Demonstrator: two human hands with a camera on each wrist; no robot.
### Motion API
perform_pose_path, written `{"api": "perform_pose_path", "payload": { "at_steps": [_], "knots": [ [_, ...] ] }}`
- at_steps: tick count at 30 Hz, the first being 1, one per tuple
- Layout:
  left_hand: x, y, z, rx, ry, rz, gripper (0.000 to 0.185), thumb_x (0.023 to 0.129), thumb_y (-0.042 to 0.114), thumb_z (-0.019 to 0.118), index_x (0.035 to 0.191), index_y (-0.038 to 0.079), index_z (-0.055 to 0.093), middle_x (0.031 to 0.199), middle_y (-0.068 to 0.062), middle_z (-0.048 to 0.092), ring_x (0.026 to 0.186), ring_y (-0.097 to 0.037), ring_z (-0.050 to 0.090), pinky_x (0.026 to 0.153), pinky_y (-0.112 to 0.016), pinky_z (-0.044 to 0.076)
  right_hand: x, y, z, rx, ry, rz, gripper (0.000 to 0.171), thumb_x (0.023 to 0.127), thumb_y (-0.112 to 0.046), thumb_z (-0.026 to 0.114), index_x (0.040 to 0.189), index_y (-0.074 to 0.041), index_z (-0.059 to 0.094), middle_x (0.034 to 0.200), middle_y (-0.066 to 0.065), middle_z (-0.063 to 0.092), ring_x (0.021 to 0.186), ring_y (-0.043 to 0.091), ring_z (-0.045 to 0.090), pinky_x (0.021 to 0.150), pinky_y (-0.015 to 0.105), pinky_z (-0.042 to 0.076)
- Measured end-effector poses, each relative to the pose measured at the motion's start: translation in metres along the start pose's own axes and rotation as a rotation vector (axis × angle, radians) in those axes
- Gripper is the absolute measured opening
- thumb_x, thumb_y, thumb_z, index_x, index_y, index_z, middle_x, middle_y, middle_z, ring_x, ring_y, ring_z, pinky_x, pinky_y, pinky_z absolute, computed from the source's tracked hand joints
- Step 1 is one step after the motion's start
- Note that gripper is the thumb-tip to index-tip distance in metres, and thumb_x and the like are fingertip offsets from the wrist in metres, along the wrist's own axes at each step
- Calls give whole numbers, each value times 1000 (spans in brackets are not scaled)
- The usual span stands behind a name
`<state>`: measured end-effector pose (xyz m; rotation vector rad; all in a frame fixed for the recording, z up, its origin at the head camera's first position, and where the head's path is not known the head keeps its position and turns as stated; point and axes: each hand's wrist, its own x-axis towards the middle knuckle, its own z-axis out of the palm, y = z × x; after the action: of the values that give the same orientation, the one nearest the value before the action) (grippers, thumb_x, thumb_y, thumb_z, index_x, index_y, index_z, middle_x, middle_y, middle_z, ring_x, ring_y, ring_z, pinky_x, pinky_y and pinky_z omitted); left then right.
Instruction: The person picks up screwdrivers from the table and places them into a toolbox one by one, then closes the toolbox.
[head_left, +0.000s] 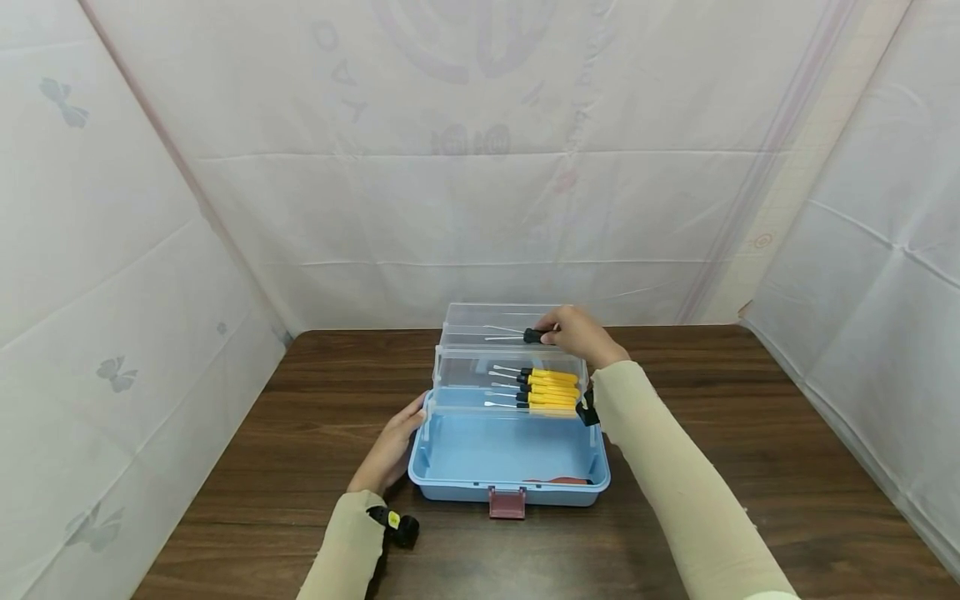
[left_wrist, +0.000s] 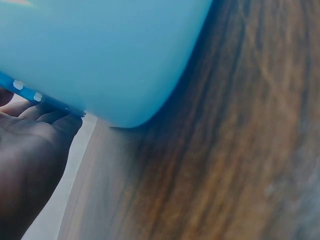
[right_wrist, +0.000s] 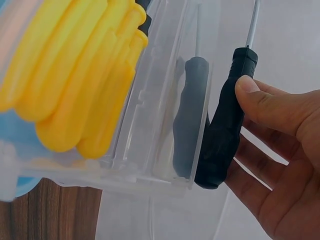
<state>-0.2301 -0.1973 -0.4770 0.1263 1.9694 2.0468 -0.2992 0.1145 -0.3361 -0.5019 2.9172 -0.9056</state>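
Toolbox: my light blue toolbox (head_left: 508, 454) is smooth moulded plastic with rounded corners, open on the desk (head_left: 750, 433), with a dull red latch (head_left: 507, 502) at the middle of its near wall.
Trays: two clear plastic trays (head_left: 510, 371) step up and away behind the blue tub; their walls are thin and glossy, so what lies in them shows through.
Desk: dark brown wood grain running left to right, matt surface.
My right hand: my right hand (head_left: 577, 333) reaches over the far tray, fingers curled, thumb tip pressing on the black-handled screwdriver (head_left: 517, 336); in the right wrist view the thumb (right_wrist: 260, 97) lies on the handle and the other fingers cup it from behind.
Black-handled screwdriver: a slim, matt, slightly textured black handle with a rounded butt and a thin bright metal shaft pointing to the left; it is at the far tray, the handle against the outside of the clear wall in the wrist view.
Yellow-handled screwdrivers: the yellow-handled screwdrivers (head_left: 543, 387) lie side by side in the nearer clear tray, smooth rounded yellow grips with black collars, thin shafts pointing left.
My left hand: my left hand (head_left: 392, 450) lies flat against the left outer wall of the blue tub, fingers fairly straight and touching it just under the rim, gripping nothing.
Surround: white sheeting (head_left: 480, 167), creased, hangs behind and to both sides.
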Motion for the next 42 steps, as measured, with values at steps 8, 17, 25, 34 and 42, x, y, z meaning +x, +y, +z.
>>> {"api": "perform_pose_path", "payload": {
  "at_steps": [8,17,25,34,42],
  "knots": [
    [0,0,-1,-5,3,4,52,104,19,32,154,9,21,161,-14,15,148,-33,11,118,-53,14,0,-2,2,4,-2,-2,24,92,-2,59,115,-2,69,114,15,66,99,27,63,91,43,53],
    [-1,1,0,-1,11,6,52,104,19,33,153,9,21,161,-14,15,148,-33,11,118,-52,14,2,-4,5,5,-27,-3,26,92,-1,59,116,-1,68,117,16,67,105,28,64,92,41,53],
    [-2,3,-1,9,18,-13,52,104,20,33,154,9,21,161,-14,14,148,-34,10,118,-53,15,1,-6,6,23,-41,1,27,92,-1,59,118,0,67,120,17,66,108,29,64,95,42,52],
    [-3,4,-1,10,15,-17,52,104,20,32,154,9,20,161,-15,13,148,-34,10,117,-53,15,2,-6,9,-3,-29,19,25,93,3,55,113,0,69,113,15,68,102,28,64,92,41,53],
    [-1,3,-1,-3,9,-10,52,104,20,32,154,9,20,161,-14,13,149,-33,10,118,-53,15,2,-4,9,-5,-32,10,24,92,3,56,112,0,69,110,15,69,99,27,65,90,39,54]
  ]
}}
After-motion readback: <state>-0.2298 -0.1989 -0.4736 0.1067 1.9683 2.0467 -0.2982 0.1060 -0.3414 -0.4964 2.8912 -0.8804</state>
